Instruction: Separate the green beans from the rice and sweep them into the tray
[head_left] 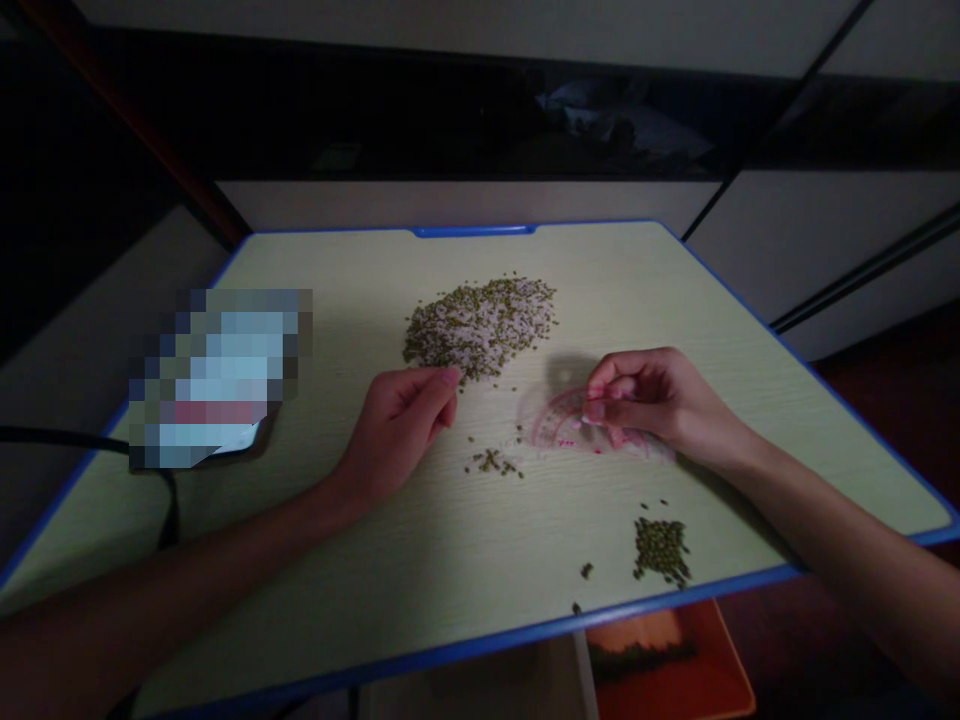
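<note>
My left hand (409,425) is closed, thumb pressed to forefinger, at the near edge of a mixed pile of green beans and pale grains (480,325). Whatever it pinches, if anything, is hidden. Over a clear protractor with red markings (551,432), my right hand (645,400) is closed in a pinch. A small pale speck shows at its fingertips, too small to name. Between the hands lies a loose scatter of green beans (491,462). A compact heap of green beans (661,548) sits nearer the front right edge, with a few stray beans to its left.
The pale tabletop (337,600) has a blue rim. At the left stands a blurred-out device (225,380), with a dark cable (67,435) running to it. Below the front edge are an orange box (675,660) and a grey container. Cabinet fronts (465,205) rise behind the table.
</note>
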